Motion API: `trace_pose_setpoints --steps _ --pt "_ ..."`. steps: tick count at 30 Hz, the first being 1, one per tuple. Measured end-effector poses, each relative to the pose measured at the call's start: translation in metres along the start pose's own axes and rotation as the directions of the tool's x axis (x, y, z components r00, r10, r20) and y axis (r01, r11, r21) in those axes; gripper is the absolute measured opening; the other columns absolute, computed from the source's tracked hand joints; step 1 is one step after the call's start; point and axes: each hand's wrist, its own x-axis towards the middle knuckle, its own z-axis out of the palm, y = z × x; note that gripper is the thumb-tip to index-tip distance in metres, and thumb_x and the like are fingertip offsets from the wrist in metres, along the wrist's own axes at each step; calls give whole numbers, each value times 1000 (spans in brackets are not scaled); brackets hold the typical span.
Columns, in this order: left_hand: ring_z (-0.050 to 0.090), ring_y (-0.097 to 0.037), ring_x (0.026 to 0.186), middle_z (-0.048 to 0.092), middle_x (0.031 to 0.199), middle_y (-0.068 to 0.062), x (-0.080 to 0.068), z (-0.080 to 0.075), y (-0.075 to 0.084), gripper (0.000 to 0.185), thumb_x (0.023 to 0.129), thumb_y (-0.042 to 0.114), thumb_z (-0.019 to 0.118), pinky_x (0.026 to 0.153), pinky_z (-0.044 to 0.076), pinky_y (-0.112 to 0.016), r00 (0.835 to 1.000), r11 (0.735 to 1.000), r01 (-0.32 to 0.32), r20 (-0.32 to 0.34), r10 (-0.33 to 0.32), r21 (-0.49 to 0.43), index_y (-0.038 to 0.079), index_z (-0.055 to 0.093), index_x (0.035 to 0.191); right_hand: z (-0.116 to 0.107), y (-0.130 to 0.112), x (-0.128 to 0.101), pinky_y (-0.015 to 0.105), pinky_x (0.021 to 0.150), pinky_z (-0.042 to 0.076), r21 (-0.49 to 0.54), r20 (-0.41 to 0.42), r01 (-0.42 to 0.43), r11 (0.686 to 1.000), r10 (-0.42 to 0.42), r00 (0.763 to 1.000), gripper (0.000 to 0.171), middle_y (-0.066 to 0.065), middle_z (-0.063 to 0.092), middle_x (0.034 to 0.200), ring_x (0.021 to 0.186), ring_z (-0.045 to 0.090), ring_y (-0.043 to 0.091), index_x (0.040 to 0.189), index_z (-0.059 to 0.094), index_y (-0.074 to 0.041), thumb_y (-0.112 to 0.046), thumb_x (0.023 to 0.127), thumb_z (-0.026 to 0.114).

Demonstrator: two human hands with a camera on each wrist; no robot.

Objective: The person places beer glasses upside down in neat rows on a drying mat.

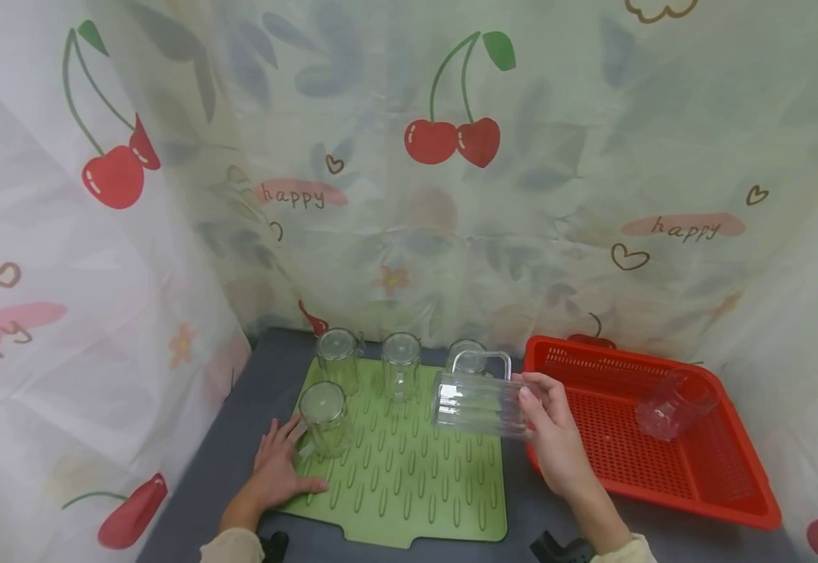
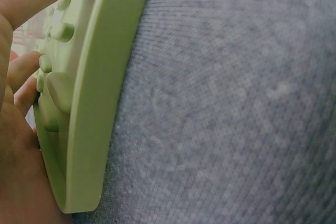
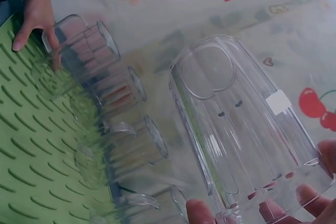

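My right hand [image 1: 555, 430] grips a clear glass mug [image 1: 475, 407] by one end, fingertips around its edge. The mug lies sideways above the right part of the green ridged mat [image 1: 444, 485], its handle towards the back wall. The right wrist view shows that mug [image 3: 231, 114] large, with a small white label [image 3: 278, 102] on its side. My left hand [image 1: 278, 465] rests with spread fingers on the mat's left edge, beside the handle of the nearest standing mug [image 1: 326, 422]. In the left wrist view, fingers touch the mat [image 2: 100, 98] among its raised ridges.
Along the mat's back stand more clear mugs, one at left [image 1: 339, 363], one in the middle [image 1: 400, 367] and one at right [image 1: 467, 356], partly hidden. A red basket [image 1: 747, 469] on the right contains another clear mug [image 1: 672, 407]. Printed curtains [image 1: 395, 219] surround the grey tabletop [image 1: 201, 493].
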Motion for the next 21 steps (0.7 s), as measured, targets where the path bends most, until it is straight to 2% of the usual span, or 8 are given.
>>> trace_pose_setpoints --steps 6,10,14,17,21 --pt "-3 -54 155 17 170 -18 -2 -2 2 130 62 62 91 121 3 -75 1000 1000 2 -3 -2 1 5 29 161 13 11 5 32 88 57 72 40 -15 997 12 999 39 6 44 147 116 57 14 141 35 -8 -30 110 44" --pt "-5 -52 156 16 171 -17 -2 -2 4 132 61 63 91 121 1 -74 1000 1000 13 5 -13 -9 6 27 162 22 18 8 34 85 58 124 58 -42 991 35 998 36 10 45 145 110 60 16 139 36 -8 -29 110 45" --pt "-5 -52 156 16 171 -17 -1 -2 4 133 61 64 90 121 2 -74 1000 1000 8 7 -8 0 7 26 162 31 26 8 34 85 58 163 65 -77 984 67 996 34 9 43 146 111 59 17 137 37 -7 -28 111 44" --pt "-4 -52 156 17 171 -16 -1 -2 3 132 62 64 90 121 2 -75 1000 1000 0 9 0 7 8 26 162 37 31 8 35 85 58 176 63 -90 980 80 995 34 7 44 145 111 58 17 136 38 -6 -28 111 43" --pt "-4 -53 156 17 171 -17 -1 -1 2 131 62 62 91 121 2 -75 1000 1000 -4 3 4 -10 8 27 162 47 34 8 36 85 58 172 64 -89 981 79 995 35 13 45 145 110 58 17 136 40 -5 -29 111 43"
